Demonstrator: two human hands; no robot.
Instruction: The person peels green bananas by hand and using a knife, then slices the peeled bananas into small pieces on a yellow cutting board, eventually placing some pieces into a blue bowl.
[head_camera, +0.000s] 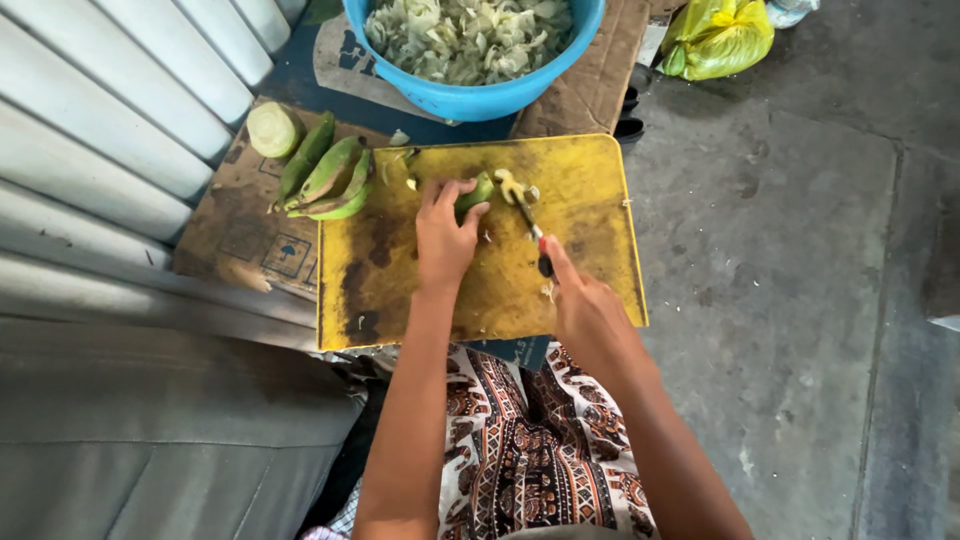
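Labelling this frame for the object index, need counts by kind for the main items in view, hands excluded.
Yellow cutting board: 1
Knife: 1
Blue basin of cut pieces: 1
Green bananas: 4, one under the left hand, three in a bunch beside the board
Cut banana piece: 1
Yellow plastic bag: 1
Total: 9

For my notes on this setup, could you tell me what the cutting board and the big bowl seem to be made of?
The yellow cutting board looks like plastic: flat, rounded corners, matte, dark-stained surface. The blue bowl also seems plastic: smooth, uniform colour, slightly glossy.
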